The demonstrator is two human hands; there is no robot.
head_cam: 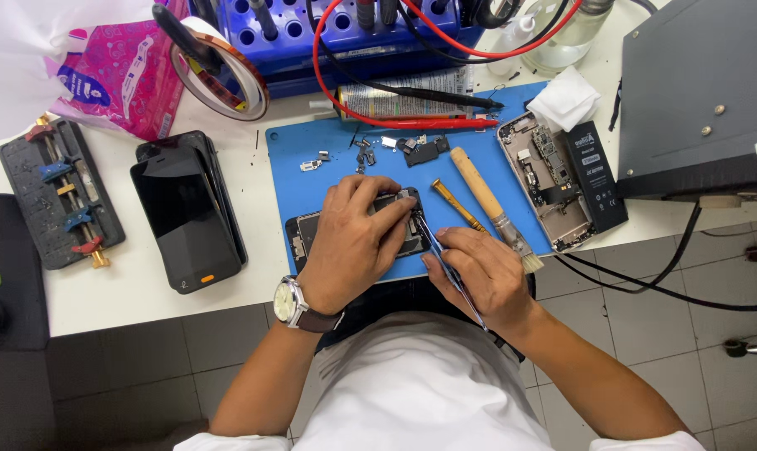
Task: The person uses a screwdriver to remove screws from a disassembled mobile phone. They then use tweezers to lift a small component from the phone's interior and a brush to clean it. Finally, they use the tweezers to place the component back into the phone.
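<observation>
Two hands (353, 250); one tweezers (445, 263); one brush (494, 209)

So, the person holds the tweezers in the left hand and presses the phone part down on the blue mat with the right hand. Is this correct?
Not quite: the hands are swapped. In the head view, the right hand holds the tweezers, and the left hand, the one with the wristwatch, presses the phone part down on the blue mat.

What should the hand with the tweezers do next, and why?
Probably ease the tweezers tip a little further into the phone part. The right hand aims them at its top corner, while the left hand presses it flat on the blue mat.
</observation>
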